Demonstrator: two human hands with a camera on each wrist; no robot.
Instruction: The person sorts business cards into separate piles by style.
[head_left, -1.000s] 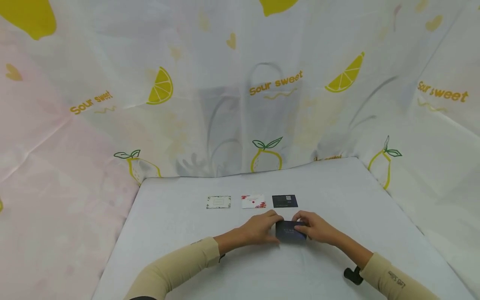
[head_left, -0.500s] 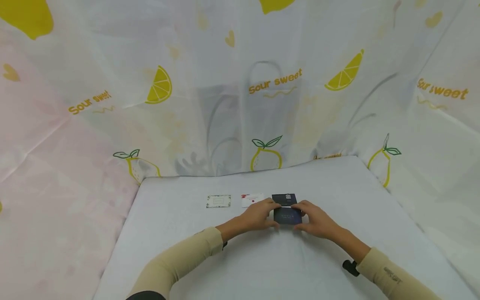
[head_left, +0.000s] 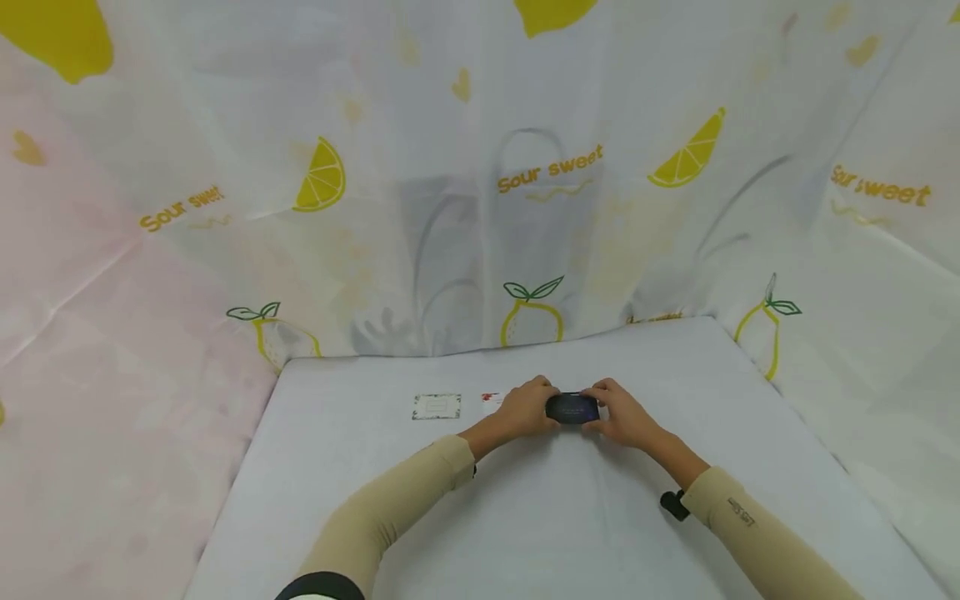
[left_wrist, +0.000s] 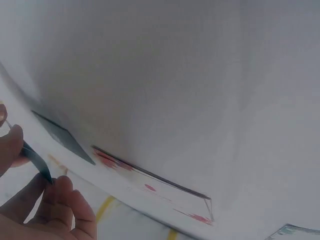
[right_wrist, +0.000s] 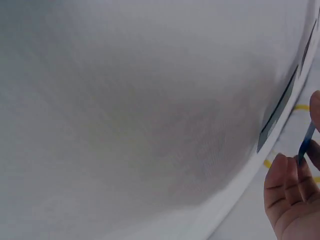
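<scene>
Both hands hold a dark blue card [head_left: 572, 409] by its two short ends, thumbs at the near edge and fingers at the far edge. My left hand [head_left: 528, 407] pinches its left end and my right hand [head_left: 622, 414] its right end. In the left wrist view the held card [left_wrist: 37, 162] looks bowed and stands off the table. A black card [left_wrist: 62, 136] lies flat on the table; in the head view the held one covers most of it. To its left lies a white card with red flowers [left_wrist: 155, 187], partly hidden behind my left hand in the head view.
Farther left lies a white card with a green leafy border [head_left: 437, 407]. The cards form a row on the white-covered table [head_left: 360, 383]. A lemon-patterned curtain [head_left: 420, 250] rises behind its back edge. A black device [head_left: 675, 505] sits at my right wrist.
Both hands have carried the dark blue card away from me, until it overlaps the black card in the head view. The right hand has shifted to grip its right end, and the card now bows.
</scene>
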